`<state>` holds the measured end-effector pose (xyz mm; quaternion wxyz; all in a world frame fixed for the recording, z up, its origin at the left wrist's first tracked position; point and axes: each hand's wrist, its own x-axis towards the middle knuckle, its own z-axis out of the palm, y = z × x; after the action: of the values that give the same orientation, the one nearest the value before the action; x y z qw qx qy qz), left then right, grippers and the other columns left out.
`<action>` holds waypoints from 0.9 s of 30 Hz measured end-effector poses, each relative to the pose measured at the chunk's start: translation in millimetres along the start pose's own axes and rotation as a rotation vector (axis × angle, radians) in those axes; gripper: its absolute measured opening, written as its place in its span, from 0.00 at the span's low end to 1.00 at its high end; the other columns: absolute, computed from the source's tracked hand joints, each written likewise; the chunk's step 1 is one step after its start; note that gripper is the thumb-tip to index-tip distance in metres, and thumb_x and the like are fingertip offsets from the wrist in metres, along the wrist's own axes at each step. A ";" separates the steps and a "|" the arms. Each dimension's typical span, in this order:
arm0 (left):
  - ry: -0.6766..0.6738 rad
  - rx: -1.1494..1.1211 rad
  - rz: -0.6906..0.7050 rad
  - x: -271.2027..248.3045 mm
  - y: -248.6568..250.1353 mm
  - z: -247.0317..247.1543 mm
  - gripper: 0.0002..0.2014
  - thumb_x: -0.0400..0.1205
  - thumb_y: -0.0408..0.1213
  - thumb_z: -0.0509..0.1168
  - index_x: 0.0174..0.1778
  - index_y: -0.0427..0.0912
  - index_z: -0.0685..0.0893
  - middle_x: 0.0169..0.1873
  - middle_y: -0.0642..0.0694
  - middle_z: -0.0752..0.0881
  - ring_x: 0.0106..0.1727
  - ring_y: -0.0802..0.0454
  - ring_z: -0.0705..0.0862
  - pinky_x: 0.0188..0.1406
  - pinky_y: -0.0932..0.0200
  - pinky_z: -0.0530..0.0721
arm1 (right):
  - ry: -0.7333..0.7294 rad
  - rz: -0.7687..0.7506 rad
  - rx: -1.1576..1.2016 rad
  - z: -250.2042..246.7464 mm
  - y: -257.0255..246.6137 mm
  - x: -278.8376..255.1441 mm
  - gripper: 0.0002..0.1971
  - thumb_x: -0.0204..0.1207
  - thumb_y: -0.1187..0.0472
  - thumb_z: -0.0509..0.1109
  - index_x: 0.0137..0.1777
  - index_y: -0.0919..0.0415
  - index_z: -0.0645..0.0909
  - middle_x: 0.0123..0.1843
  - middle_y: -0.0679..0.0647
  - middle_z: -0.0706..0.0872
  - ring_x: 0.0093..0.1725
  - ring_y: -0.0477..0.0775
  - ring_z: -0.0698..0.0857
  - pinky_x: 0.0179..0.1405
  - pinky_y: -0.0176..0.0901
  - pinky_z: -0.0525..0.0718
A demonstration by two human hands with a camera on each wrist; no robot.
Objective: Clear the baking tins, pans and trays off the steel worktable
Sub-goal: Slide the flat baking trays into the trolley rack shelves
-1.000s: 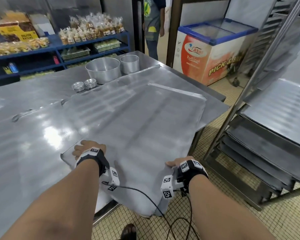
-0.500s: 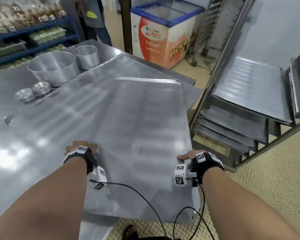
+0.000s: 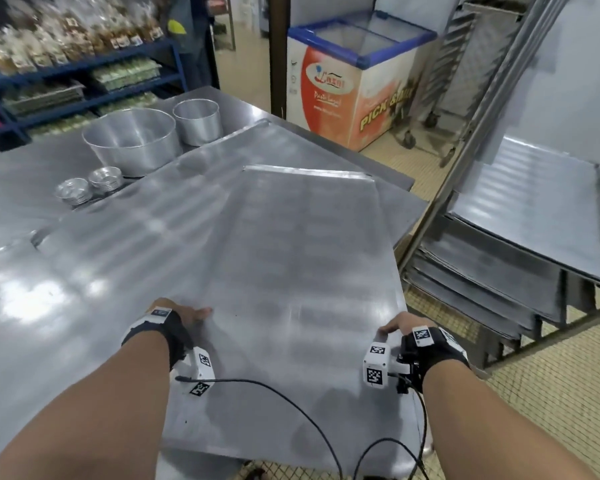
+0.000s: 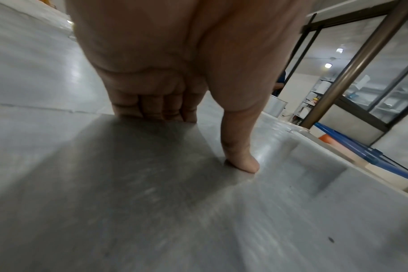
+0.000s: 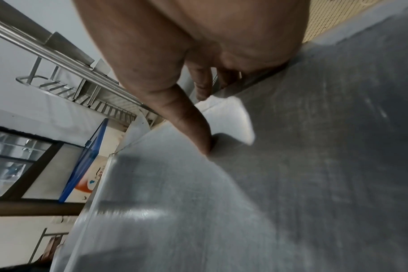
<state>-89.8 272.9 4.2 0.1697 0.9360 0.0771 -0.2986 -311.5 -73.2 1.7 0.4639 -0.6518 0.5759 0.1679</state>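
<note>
Baking tray lies w/ long axis running straight out from both hands, near end overhanging the worktable. Left hand & right hand each clamp a side edge, thumbs on top, fingers curled under. Rack sits to right-hand side.

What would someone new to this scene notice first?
The big flat baking tray dominates the middle, gripped at its two side edges by the left hand and right hand, thumbs on top, its near end hanging past the worktable edge. Behind it, far left, stand two round cake tins and small fluted moulds. A tray rack stands right, a chest freezer beyond.
</note>
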 end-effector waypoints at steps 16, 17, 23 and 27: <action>0.130 -0.328 -0.546 -109.6 -14.7 71.3 0.41 0.73 0.62 0.74 0.70 0.31 0.77 0.65 0.34 0.83 0.64 0.38 0.83 0.58 0.51 0.80 | -0.149 -0.687 -0.948 -57.3 -90.0 58.1 0.15 0.82 0.55 0.67 0.66 0.48 0.85 0.70 0.51 0.85 0.69 0.59 0.83 0.65 0.39 0.80; 0.141 -0.348 -0.576 -118.3 -17.4 77.8 0.41 0.73 0.62 0.74 0.70 0.32 0.78 0.64 0.35 0.83 0.62 0.39 0.83 0.56 0.52 0.79 | -0.150 -0.719 -1.022 -57.7 -93.2 60.8 0.15 0.81 0.55 0.67 0.66 0.49 0.84 0.70 0.51 0.84 0.70 0.59 0.83 0.65 0.40 0.80; 0.209 -0.448 -0.689 -168.3 -29.5 110.6 0.34 0.72 0.58 0.77 0.61 0.33 0.82 0.49 0.38 0.82 0.47 0.41 0.80 0.48 0.52 0.78 | -0.252 -0.831 -1.097 -42.9 -108.0 79.2 0.18 0.78 0.53 0.70 0.67 0.53 0.83 0.69 0.50 0.85 0.70 0.56 0.83 0.59 0.41 0.82; 0.220 -0.500 -0.732 -195.1 -32.1 128.2 0.32 0.74 0.58 0.76 0.62 0.34 0.81 0.59 0.36 0.84 0.49 0.41 0.79 0.52 0.51 0.78 | -0.200 -0.853 -1.062 -38.1 -104.7 67.4 0.18 0.82 0.53 0.68 0.69 0.56 0.83 0.70 0.57 0.84 0.69 0.60 0.83 0.58 0.39 0.83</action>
<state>-324.1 247.7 11.7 0.2646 0.8035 0.4901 -0.2101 -209.7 -153.6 13.6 0.1578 -0.9420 0.0631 0.2894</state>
